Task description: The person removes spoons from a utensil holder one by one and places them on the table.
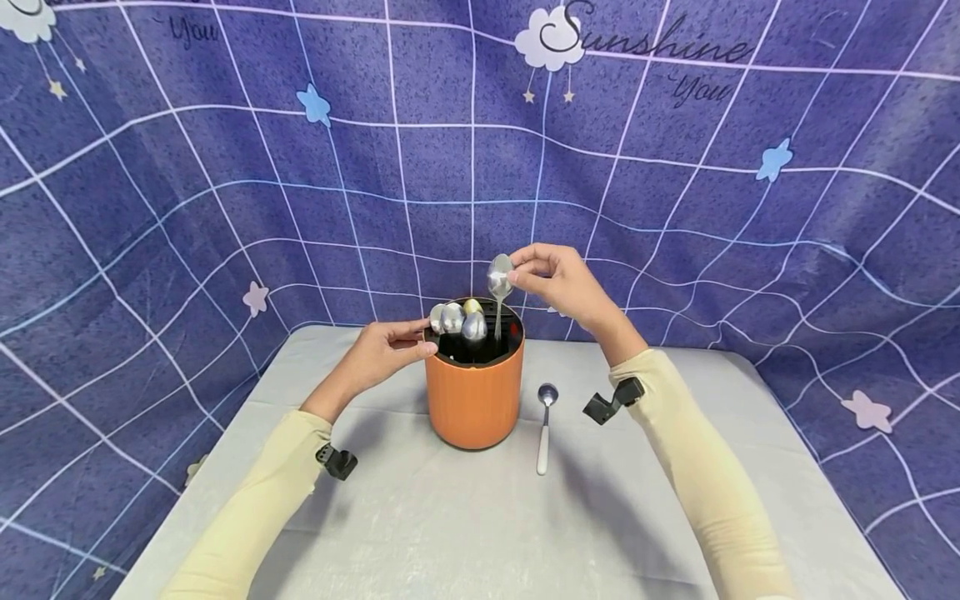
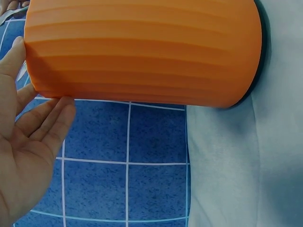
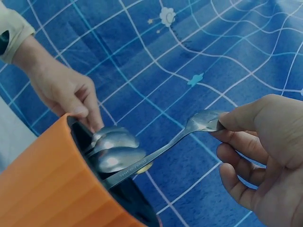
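An orange utensil holder with a black inside stands on the table. Several spoons rise from it bowl-up, one of them gold-coloured. My left hand holds the holder's rim at its left side, thumb nearer me; the left wrist view shows those fingers against the orange wall. Between thumb and fingers, my right hand pinches a silver spoon by its bowl. That spoon's handle slants down into the holder, its lower end hidden inside.
A small round-bowled spoon with a white handle lies on the table just right of the holder. Pale cloth covers the table. Behind it hangs a blue-purple curtain with grid lines and stars.
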The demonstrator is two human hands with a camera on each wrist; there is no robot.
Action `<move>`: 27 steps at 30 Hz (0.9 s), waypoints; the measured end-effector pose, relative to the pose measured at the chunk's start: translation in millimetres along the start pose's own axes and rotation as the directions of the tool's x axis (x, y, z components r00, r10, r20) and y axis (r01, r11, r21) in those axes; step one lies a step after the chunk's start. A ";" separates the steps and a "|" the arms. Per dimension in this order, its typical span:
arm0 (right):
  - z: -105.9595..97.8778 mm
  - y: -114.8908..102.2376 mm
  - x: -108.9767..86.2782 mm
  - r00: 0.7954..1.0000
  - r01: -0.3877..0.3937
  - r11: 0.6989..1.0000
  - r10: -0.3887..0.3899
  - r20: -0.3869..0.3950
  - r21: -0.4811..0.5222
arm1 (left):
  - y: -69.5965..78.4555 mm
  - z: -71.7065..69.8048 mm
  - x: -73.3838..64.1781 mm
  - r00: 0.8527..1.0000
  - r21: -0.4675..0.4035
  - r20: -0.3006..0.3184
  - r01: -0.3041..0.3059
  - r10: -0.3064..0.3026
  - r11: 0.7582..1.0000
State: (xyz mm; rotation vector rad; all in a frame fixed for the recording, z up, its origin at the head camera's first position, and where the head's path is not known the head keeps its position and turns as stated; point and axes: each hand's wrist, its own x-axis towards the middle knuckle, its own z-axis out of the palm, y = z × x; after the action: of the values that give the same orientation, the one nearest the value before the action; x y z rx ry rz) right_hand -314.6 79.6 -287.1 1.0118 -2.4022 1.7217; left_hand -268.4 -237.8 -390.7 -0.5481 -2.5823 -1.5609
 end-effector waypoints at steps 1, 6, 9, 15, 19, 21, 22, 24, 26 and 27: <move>-1.5 -2.0 0.7 1.000 0.008 1.000 -0.008 -0.003 0.003 | 5.2 0.4 -1.7 1.000 0.003 0.001 0.004 -0.004 1.000; -9.0 -16.8 2.3 0.999 0.030 1.000 -0.030 -0.029 0.008 | 10.9 3.5 -3.3 1.000 0.009 0.003 0.026 -0.026 1.000; -14.2 -25.5 1.7 0.998 0.032 0.999 -0.032 -0.053 -0.003 | 1.3 4.1 -0.5 1.000 -0.006 0.001 0.024 -0.024 1.000; -27.4 -31.9 -5.0 0.995 0.022 1.000 -0.022 -0.095 -0.003 | -3.2 3.4 -1.1 1.000 0.000 -0.004 0.000 0.000 1.000; -38.3 -29.5 -13.5 0.991 0.008 1.000 -0.007 -0.133 0.007 | -3.4 2.9 -1.4 1.000 -0.001 -0.010 -0.001 0.001 1.000; -44.1 -25.3 -17.4 0.989 0.005 1.000 -0.004 -0.151 0.008 | -3.2 2.4 -1.3 1.000 -0.006 -0.010 0.000 0.000 1.000; -47.0 -22.5 -19.4 0.987 0.000 1.000 0.000 -0.158 0.005 | -2.9 2.1 -1.3 1.000 -0.007 -0.009 -0.001 0.000 1.000; -51.9 -15.9 -22.9 0.986 -0.011 1.000 0.011 -0.169 -0.004 | -2.5 1.9 -1.4 1.000 -0.011 -0.011 0.003 -0.003 1.000; -55.8 -8.5 -26.2 0.984 -0.027 0.999 0.023 -0.177 -0.019 | -1.7 1.8 -1.6 1.000 -0.013 -0.010 0.003 -0.003 1.000; -57.2 -4.9 -27.7 0.983 -0.036 0.999 0.031 -0.179 -0.026 | -1.5 1.9 -1.7 1.000 -0.014 -0.010 0.003 -0.004 1.000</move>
State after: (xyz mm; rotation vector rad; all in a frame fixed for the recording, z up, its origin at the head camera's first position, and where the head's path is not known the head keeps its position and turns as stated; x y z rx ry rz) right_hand -309.9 141.1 -270.8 0.7811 -2.3375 1.7022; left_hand -267.1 -237.1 -393.3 -0.5358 -2.5685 -1.5796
